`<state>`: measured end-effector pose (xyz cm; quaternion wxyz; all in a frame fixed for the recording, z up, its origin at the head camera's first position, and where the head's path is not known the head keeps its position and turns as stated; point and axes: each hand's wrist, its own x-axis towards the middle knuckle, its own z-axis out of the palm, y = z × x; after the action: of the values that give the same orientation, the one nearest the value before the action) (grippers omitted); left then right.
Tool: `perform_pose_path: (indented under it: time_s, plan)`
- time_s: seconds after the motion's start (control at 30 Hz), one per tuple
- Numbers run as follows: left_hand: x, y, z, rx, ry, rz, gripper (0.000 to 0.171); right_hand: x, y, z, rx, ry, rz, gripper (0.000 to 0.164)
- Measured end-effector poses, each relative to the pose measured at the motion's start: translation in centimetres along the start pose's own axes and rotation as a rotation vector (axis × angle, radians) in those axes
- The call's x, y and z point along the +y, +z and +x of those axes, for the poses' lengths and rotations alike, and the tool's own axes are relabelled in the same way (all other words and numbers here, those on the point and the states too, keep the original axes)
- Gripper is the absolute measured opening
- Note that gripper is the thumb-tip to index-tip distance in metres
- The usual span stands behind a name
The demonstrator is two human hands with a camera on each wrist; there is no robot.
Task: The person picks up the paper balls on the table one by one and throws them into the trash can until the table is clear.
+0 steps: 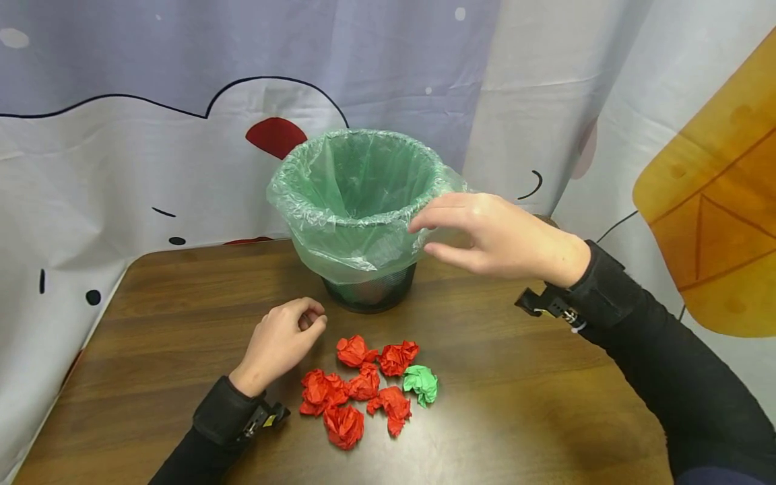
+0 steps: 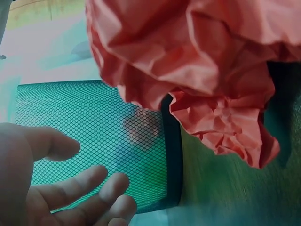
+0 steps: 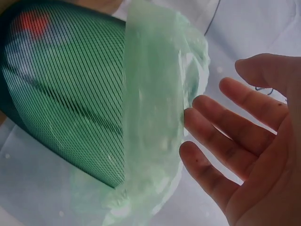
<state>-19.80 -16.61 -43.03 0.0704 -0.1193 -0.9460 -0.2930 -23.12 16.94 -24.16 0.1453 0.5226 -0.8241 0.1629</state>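
Observation:
My right hand [image 1: 497, 232] hovers at the right rim of a black mesh waste bin [image 1: 370, 296], fingers relaxed and holding nothing. A translucent green bin bag [image 1: 358, 252] lines the bin and folds over its rim. In the right wrist view, my fingertips [image 3: 192, 115] are right beside the bag's edge. Left of the bin's base, my left hand [image 1: 281, 343] is low over the table with loosely bent fingers and nothing between them. Several crumpled red paper balls [image 1: 343, 426] and one green paper ball [image 1: 421, 384] lie in front of the bin; a red one [image 2: 160, 52] looms large in the left wrist view.
Everything stands on a brown wooden table [image 1: 515, 377]. A printed curtain [image 1: 200, 175] hangs behind the bin and round the sides. Through the mesh, a red patch [image 3: 33, 23] and pale shapes show near the bin's bottom.

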Motion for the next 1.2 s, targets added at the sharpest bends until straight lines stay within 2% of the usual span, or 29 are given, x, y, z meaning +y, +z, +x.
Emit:
perform_pose_path:
  time_s: [0.47,0.83,0.97,1.2]
  plan:
    - [0.2,0.3,-0.2,-0.012,0.019,-0.009,0.01,-1.3,3.3,-0.5,-0.144,-0.012,-0.018,0.027]
    - [0.5,0.4,0.1,-0.015,0.054,0.007,0.014,-1.1,5.7,-0.7,-0.278,0.034,-0.016,0.028]
    - [0.7,0.4,0.2,-0.029,0.063,-0.007,0.017,-0.9,6.4,-1.0,-0.302,0.051,0.004,0.03]
    - [1.2,0.3,0.1,-0.1,0.12,-0.042,0.023,-0.4,7.6,-1.4,-0.329,0.095,0.026,0.032]
